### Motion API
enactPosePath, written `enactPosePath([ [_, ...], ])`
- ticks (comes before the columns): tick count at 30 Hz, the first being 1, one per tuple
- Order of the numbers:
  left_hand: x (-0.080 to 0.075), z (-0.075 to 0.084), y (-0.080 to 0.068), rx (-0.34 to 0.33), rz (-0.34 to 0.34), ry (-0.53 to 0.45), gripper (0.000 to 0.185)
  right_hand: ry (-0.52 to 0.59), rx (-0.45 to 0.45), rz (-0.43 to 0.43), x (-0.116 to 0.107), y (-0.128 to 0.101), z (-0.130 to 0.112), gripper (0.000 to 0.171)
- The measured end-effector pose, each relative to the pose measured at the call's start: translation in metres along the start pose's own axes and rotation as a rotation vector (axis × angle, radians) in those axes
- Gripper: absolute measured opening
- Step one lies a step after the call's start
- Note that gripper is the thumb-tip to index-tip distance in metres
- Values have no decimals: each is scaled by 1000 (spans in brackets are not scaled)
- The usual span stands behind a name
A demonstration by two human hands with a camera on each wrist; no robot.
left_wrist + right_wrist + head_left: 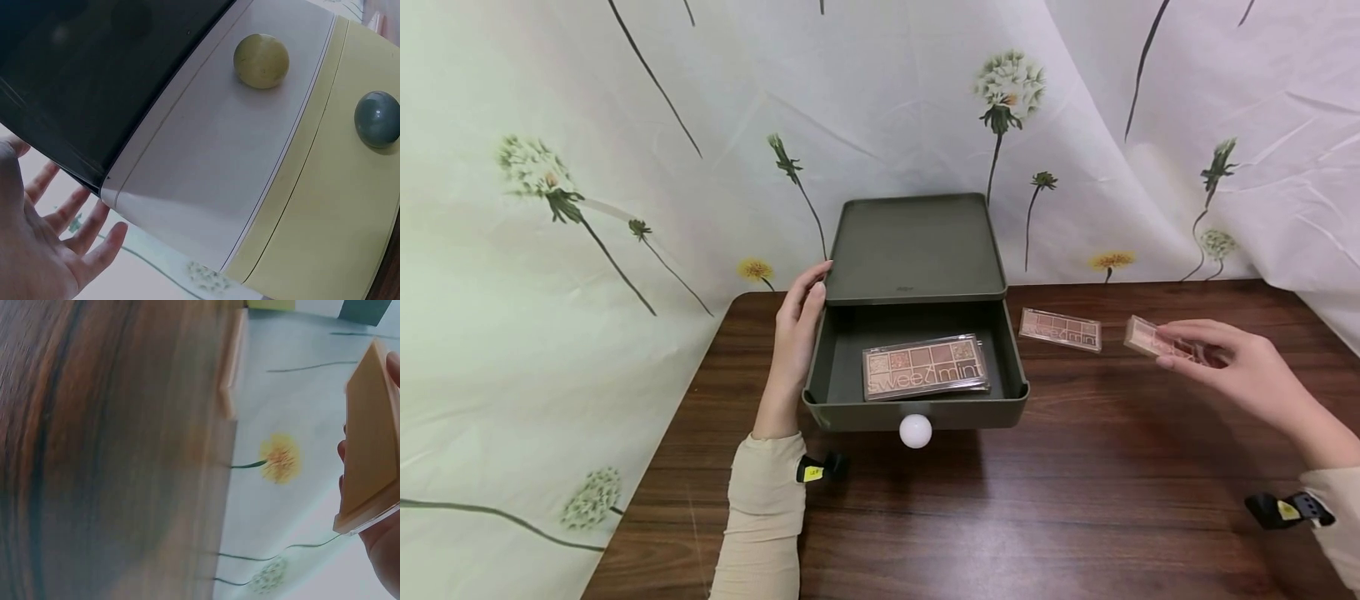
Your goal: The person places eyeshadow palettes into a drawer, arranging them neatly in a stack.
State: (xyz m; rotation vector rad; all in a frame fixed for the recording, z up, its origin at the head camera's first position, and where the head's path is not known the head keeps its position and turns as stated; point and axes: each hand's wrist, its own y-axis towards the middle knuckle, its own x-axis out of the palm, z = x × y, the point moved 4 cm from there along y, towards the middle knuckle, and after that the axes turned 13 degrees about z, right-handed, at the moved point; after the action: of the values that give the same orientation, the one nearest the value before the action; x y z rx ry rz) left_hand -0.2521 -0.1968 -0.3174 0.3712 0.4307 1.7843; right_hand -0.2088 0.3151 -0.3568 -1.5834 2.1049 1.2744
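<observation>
My right hand (1240, 354) pinches an eyeshadow palette (1146, 335) in a clear case, held above the right side of the table. Its plain peach back (372, 431) shows in the right wrist view. A second eyeshadow palette (1060, 329) lies on the table to the left of that hand. Inside the pulled-out dark green top drawer (917, 414), at least two more palettes (921, 368) are stacked, overlapping each other. My left hand (797, 325) rests along the left side of the drawer box (917, 250), its fingers spread in the left wrist view.
A white round knob (915, 431) sticks out from the open drawer's front. Below it are a white drawer (206, 150) with a yellow knob (261, 61) and a yellow drawer (325, 187) with a grey-green knob (378, 119). A flower-printed cloth (910, 100) hangs behind the wooden table (1075, 517).
</observation>
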Motion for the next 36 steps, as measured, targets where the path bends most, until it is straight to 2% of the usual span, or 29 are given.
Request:
enactPosePath([
  [7,0,1,-1,-2,6,4,41,83,-86,53,-5,0,-29,44],
  [15,0,1,-1,-6,2,2,41,130,-248,119,-9,4,-76,54],
  [25,0,1,-1,-11,1,9,41,217,-367,94,-6,2,-127,55],
  [36,-1,-1,0,-5,4,7,41,392,-499,57,6,3,-175,48],
])
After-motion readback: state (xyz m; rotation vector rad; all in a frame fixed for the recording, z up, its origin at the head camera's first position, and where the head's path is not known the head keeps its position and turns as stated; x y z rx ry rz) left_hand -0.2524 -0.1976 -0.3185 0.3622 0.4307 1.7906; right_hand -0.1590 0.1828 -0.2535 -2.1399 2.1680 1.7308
